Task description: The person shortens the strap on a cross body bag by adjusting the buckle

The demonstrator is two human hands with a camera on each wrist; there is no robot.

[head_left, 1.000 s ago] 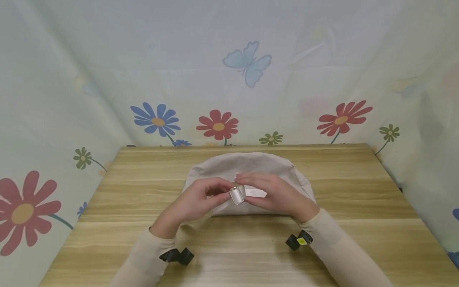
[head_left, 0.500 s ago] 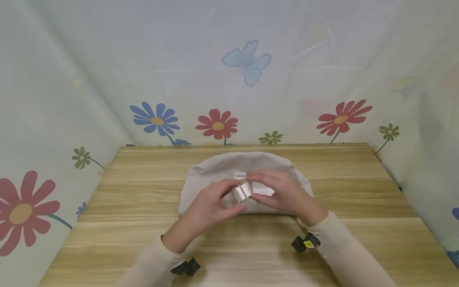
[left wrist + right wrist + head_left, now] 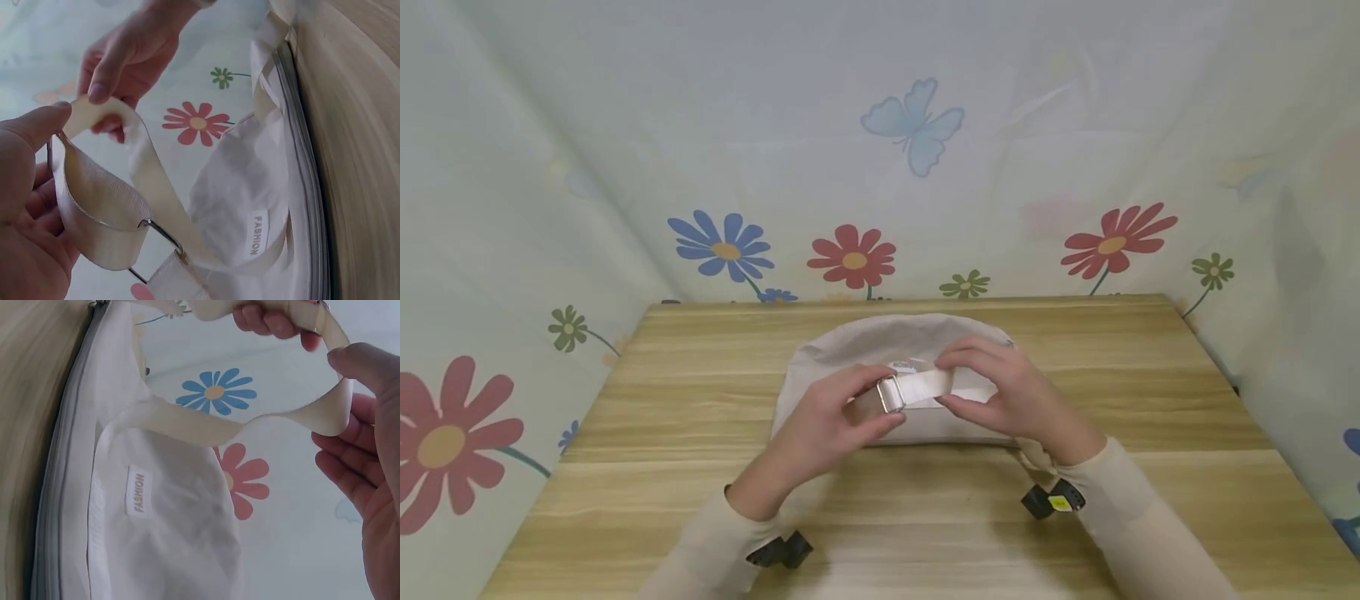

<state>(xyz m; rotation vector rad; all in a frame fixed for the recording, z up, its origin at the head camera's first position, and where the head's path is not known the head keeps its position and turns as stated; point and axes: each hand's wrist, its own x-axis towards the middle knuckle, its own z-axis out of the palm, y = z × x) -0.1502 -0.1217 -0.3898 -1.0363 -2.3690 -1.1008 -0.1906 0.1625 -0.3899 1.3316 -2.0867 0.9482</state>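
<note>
A pale cream bag lies on the table, its zip edge toward me and a white label reading FASHION on its side. Its cream strap is lifted above it. My left hand pinches the strap at a metal slider buckle between thumb and fingers. To the right, my right hand holds the bend of the strap between thumb and fingertips. In the left wrist view, a loop of strap hangs slack below the left thumb and passes through a metal ring.
The wooden table extends around the bag on all sides. Behind it hangs a pale curtain printed with flowers and a butterfly. A dark wrist camera sits at the left sleeve, another wrist camera at the right one.
My right hand has moved right, drawing out a longer flat stretch of strap from the buckle. My left hand has shifted slightly and keeps the buckle pinched.
</note>
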